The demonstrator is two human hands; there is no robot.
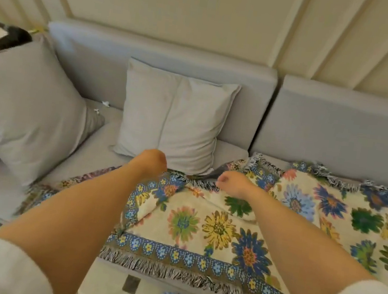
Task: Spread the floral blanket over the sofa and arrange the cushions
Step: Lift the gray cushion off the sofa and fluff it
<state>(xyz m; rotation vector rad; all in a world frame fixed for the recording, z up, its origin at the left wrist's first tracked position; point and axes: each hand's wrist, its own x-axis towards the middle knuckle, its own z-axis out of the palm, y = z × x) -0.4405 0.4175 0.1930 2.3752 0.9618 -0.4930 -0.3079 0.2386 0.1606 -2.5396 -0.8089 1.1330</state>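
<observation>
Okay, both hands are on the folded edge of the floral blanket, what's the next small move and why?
Probably draw the bunched edge leftward: the left hand and right hand grip the floral blanket where it is folded over, and the sofa seat left of it lies bare below the upright cushion.

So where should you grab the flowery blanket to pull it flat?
Grab the bunched, folded-over edge of the blanket near the square cushion, coming from the front. That fringed edge is crumpled short of the backrest, so pulling it back and sideways should flatten it.
</observation>
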